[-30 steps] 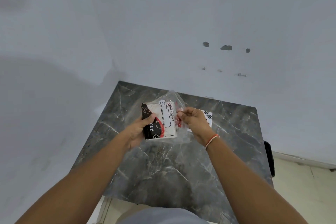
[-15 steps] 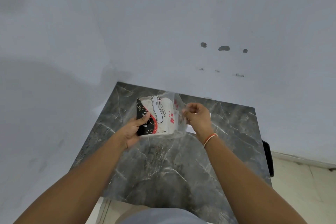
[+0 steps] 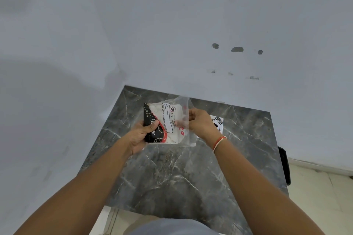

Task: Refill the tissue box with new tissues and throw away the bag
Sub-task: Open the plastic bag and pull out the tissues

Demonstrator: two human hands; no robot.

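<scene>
I hold a clear plastic bag [image 3: 188, 139] of white tissues [image 3: 176, 118], printed "BIG TISSUES", above the dark marble table [image 3: 172, 173]. A black, red and white part [image 3: 152, 131] shows at the pack's left end; whether it is a box or the wrapper's print I cannot tell. My left hand [image 3: 140, 136] grips that left end, thumb on top. My right hand [image 3: 200, 123] pinches the loose plastic at the bag's right side. A white sticker or card [image 3: 217, 122] lies on the table behind my right hand, partly hidden.
The table stands in a corner of two pale grey walls. A black object [image 3: 284, 166] hangs off the table's right edge. Light floor tiles [image 3: 315, 196] lie to the right. A grey garment [image 3: 168, 228] fills the bottom of the view.
My right hand let the plastic stretch out to the right half a second ago, then came back in against the pack. The pack tilted and now sits slightly higher in my left hand.
</scene>
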